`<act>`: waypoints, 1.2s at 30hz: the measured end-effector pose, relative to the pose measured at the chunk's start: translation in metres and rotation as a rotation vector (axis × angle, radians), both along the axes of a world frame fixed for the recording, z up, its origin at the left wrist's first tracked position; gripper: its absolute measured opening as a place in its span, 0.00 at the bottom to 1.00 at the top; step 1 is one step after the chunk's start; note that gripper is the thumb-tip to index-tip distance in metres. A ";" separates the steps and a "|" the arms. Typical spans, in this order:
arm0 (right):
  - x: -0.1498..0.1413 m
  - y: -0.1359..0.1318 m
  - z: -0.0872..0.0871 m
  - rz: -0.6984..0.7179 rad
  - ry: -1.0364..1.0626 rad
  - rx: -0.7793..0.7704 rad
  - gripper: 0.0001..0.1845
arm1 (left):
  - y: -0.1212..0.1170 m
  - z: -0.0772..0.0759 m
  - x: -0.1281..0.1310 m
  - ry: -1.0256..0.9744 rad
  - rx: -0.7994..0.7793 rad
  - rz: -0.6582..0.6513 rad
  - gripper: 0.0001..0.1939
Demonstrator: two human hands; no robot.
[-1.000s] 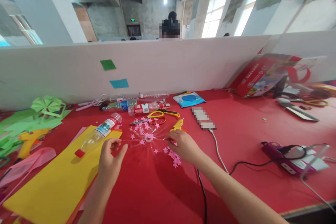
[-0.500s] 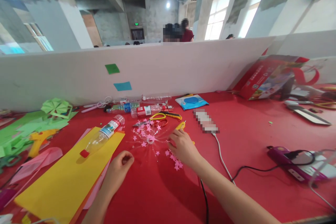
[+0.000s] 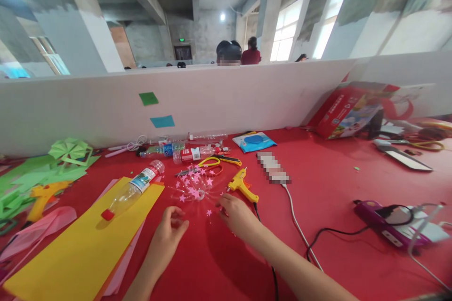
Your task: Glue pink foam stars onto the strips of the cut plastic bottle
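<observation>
A cut clear plastic bottle piece point(image 3: 201, 194), its strips splayed outward, lies on the red table with pink paper stars point(image 3: 193, 192) on it. My left hand point(image 3: 170, 233) is just to its near left, thumb and fingers apart and holding nothing. Over the piece's right side is my right hand point(image 3: 237, 214), fingers loosely bent and apart; whether they touch a strip is unclear. A yellow glue gun point(image 3: 241, 185) lies just beyond my right hand. Yellow-handled scissors point(image 3: 210, 163) rest behind the stars.
Yellow paper sheets point(image 3: 81, 240) and a plastic bottle point(image 3: 132, 193) lie on the left, near green paper pieces point(image 3: 21, 176). More bottles point(image 3: 192, 154) and a blue wipes pack point(image 3: 254, 141) lie along the white partition point(image 3: 219, 99). A purple power strip point(image 3: 386, 225) with cords sits right.
My right hand has moved toward me and left, uncovering the glue gun and covering most of the stars at the right. My left hand's fingers have spread apart. The view has shifted slightly.
</observation>
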State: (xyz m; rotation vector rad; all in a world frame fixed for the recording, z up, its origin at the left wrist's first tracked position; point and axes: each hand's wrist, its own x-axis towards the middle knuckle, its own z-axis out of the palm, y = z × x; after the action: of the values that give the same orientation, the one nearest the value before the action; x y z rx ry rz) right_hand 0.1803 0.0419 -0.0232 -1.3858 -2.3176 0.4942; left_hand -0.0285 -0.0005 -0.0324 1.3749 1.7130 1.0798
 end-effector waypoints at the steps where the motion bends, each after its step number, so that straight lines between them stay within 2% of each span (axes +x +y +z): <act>1: -0.001 -0.002 0.000 0.009 0.004 -0.004 0.12 | 0.000 0.000 0.001 0.023 0.008 -0.001 0.16; 8: -0.014 -0.019 0.001 0.073 0.031 0.000 0.09 | 0.004 -0.003 0.000 0.165 0.111 -0.036 0.14; 12: -0.013 -0.021 0.006 0.084 0.034 0.012 0.07 | 0.007 -0.006 -0.007 0.210 0.102 -0.063 0.13; 18: 0.008 0.009 0.012 -0.075 0.054 0.056 0.09 | 0.013 -0.008 -0.019 0.248 0.155 -0.016 0.12; 21: 0.009 0.026 0.011 -0.117 0.076 0.050 0.09 | 0.014 -0.010 -0.019 0.243 0.130 -0.012 0.12; 27: -0.016 0.047 0.002 -0.105 0.114 -0.098 0.15 | 0.015 -0.017 -0.012 0.228 0.127 0.003 0.14; 32: -0.033 0.055 -0.001 -0.134 0.129 -0.203 0.07 | 0.017 -0.023 -0.015 0.223 0.147 -0.004 0.12; 36: -0.037 0.057 -0.005 -0.146 0.156 -0.235 0.14 | 0.017 -0.024 -0.018 0.193 0.164 0.013 0.12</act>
State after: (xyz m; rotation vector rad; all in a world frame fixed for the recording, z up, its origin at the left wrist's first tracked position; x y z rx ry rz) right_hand 0.1430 0.0993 -0.0280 -1.5491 -2.0680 0.8191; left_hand -0.0466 0.0166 -0.0567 1.6180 1.8035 1.1480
